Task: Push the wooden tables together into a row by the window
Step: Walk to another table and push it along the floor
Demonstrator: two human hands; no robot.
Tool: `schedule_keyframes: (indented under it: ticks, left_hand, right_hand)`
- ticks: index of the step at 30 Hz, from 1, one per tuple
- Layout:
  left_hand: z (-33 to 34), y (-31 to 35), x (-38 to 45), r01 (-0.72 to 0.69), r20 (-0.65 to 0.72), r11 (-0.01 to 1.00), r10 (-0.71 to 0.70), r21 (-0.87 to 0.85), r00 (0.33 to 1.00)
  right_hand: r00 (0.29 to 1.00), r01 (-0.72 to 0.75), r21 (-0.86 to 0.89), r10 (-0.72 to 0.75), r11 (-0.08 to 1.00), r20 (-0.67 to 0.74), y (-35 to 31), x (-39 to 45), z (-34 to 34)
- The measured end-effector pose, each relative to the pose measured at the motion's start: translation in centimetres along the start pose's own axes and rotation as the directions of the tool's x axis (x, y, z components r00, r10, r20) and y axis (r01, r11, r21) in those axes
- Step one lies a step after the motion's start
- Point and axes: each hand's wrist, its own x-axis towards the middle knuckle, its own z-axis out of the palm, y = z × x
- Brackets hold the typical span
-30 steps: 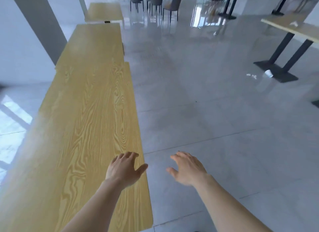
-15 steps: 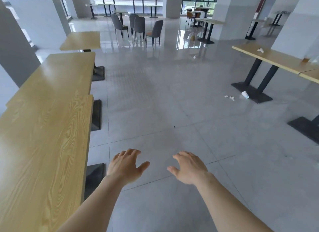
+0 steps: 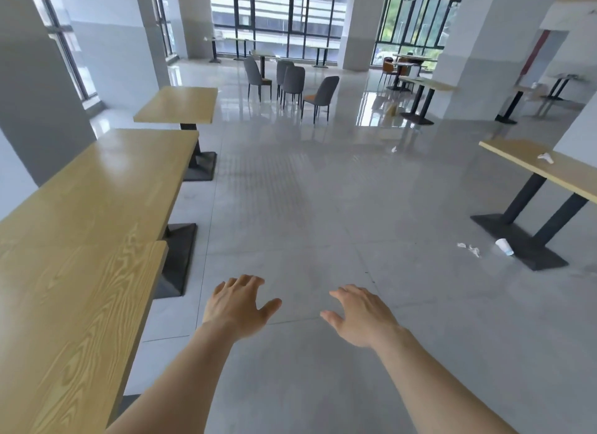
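Along the left wall by the windows stand three wooden tables. The nearest table (image 3: pixel 64 320) butts against the second table (image 3: pixel 106 181), their tops meeting end to end. A third, smaller table (image 3: pixel 177 104) stands farther back with a gap before it. My left hand (image 3: pixel 237 306) and my right hand (image 3: pixel 361 314) are held out in the air over the grey floor, to the right of the nearest table, fingers spread and relaxed, touching nothing.
Black pedestal bases (image 3: pixel 179 259) jut out under the left tables. Another wooden table (image 3: pixel 529 162) on black legs stands at right, with a fallen paper cup (image 3: pixel 504 247) and paper scraps (image 3: pixel 470 249) on the floor. Grey chairs (image 3: pixel 292 81) cluster at the back. White pillars flank the room.
My view has lifted and swung right, away from the nearest tabletop toward the open floor. Both hands stay outstretched and open; the left hand is no longer over the table.
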Motion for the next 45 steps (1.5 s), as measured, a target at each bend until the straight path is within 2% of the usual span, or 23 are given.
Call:
schedule_keyframes:
  ticks: [9,21,27,34,39,45]
  left_hand:
    - [-3.6,1.9,21.4,-0.001,-0.010,0.999,0.002,0.045,1.000]
    - [-10.4,4.7,52.1,0.119,-0.038,0.992,-0.118,0.040,0.992]
    - [-11.4,1.6,65.5,0.176,-0.041,0.984,-0.175,0.028,0.984]
    - [-13.9,-6.9,84.1,0.247,-0.042,0.968,-0.249,-0.043,0.968]
    - [-19.0,-11.3,98.0,0.254,-0.069,0.965,-0.258,-0.063,0.964]
    - [-22.7,-14.2,112.3,0.223,-0.057,0.974,-0.225,-0.038,0.973]
  right_hand:
    - [0.999,0.043,0.009,-0.043,0.999,0.006,5.1,21.2,-6.4]
    - [0.992,0.115,0.038,-0.116,0.993,0.046,13.3,52.4,-18.1]
    - [0.984,0.160,0.021,-0.162,0.987,0.077,13.4,67.4,-20.7]
    - [0.970,0.222,-0.015,-0.219,0.975,0.108,8.6,88.1,-25.4]
    - [0.972,0.227,-0.024,-0.225,0.974,0.073,5.3,102.1,-31.2]
    - [0.978,0.197,-0.004,-0.196,0.980,0.071,4.6,116.4,-35.5]
